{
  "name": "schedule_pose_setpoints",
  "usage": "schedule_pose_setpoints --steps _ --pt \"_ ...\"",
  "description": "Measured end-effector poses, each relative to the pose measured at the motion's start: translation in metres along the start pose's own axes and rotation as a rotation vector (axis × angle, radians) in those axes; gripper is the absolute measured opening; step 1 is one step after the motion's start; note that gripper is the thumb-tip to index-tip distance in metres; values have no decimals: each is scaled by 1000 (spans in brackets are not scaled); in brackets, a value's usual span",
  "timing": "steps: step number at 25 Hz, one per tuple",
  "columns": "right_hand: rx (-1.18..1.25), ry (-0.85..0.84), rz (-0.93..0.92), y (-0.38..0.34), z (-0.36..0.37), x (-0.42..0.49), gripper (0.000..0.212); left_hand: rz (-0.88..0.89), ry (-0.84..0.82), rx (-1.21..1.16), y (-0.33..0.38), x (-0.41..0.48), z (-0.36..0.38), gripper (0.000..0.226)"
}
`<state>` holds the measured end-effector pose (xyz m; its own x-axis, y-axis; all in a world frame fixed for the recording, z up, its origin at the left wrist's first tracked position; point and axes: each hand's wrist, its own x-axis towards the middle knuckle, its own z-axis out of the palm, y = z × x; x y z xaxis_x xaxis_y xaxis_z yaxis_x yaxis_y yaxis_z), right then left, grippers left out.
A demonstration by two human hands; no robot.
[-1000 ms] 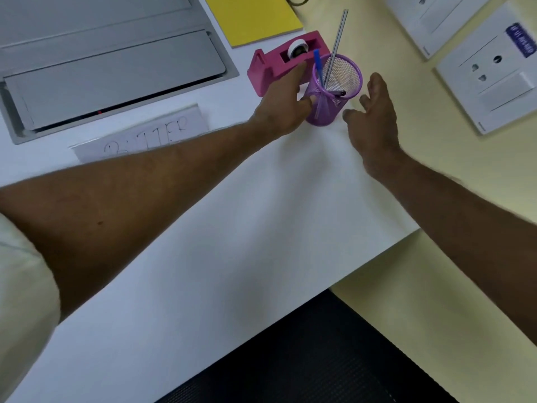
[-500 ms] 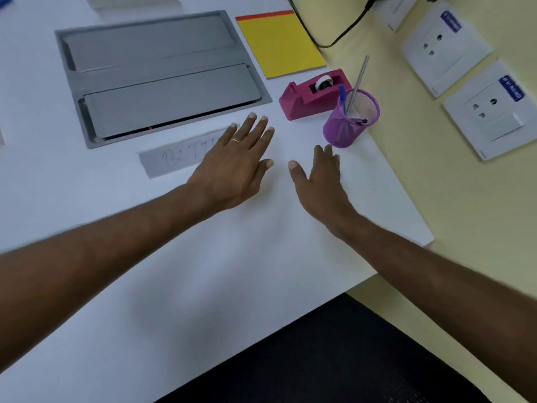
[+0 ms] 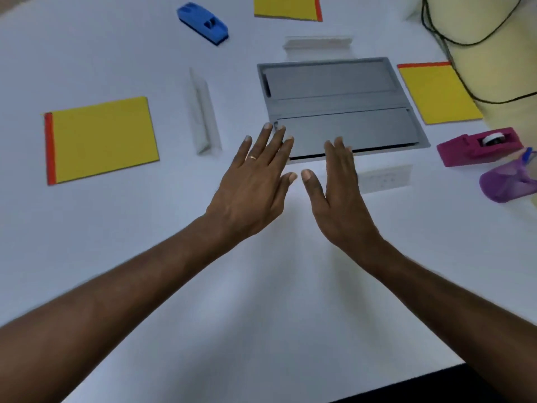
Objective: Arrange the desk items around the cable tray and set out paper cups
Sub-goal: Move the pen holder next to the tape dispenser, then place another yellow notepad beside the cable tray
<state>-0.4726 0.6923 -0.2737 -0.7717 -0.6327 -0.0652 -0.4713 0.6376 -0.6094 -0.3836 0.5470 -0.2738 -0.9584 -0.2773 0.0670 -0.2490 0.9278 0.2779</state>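
Observation:
The grey cable tray (image 3: 334, 82) is set into the white desk, lids closed. My left hand (image 3: 255, 181) and my right hand (image 3: 337, 193) hover side by side at the tray's near left corner, fingers spread, both empty. A pink tape dispenser (image 3: 476, 149) and a purple mesh pen holder (image 3: 505, 184) stand to the right of the tray. Yellow pads lie right (image 3: 436, 94), left (image 3: 101, 138) and behind (image 3: 284, 7) the tray. A blue tape dispenser (image 3: 203, 23) sits far back left. No paper cups are in view.
White folded name cards stand left of the tray (image 3: 202, 112), behind it (image 3: 319, 43) and in front of it (image 3: 383, 178). A black cable (image 3: 453, 53) loops at the back right. The desk's near edge (image 3: 406, 382) runs along the bottom right.
Both hands left the purple pen holder and moved left, away from it, to the tray's near corner. The view swung left and back, bringing the left pad and blue dispenser into sight.

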Motion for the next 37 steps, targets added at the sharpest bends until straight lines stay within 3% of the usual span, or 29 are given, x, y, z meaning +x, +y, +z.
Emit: schedule_pose_setpoints --steps 7,13,15,21,25,29,33,37 --pt "64 -102 -139 -139 115 20 68 -232 7 46 -187 -85 -32 62" --pt "71 -233 -139 -200 187 32 69 -399 -17 4 -279 -133 -30 68" --pt "132 -307 -65 -207 203 45 70 -459 -34 -46 -299 -142 -24 74" --pt "381 -294 365 -217 230 95 66 -726 44 -504 -327 -154 -12 84" --pt "437 -282 402 -212 235 110 61 -761 217 -690 -335 -142 -14 78" --pt "515 -281 478 -194 230 111 47 -935 406 -1172 -349 -140 -26 70" --pt "594 -339 519 -173 223 101 35 -876 312 -1377 -344 -140 -35 46" --pt "678 -369 471 -166 216 93 39 -791 297 -1432 -335 -150 -62 43"
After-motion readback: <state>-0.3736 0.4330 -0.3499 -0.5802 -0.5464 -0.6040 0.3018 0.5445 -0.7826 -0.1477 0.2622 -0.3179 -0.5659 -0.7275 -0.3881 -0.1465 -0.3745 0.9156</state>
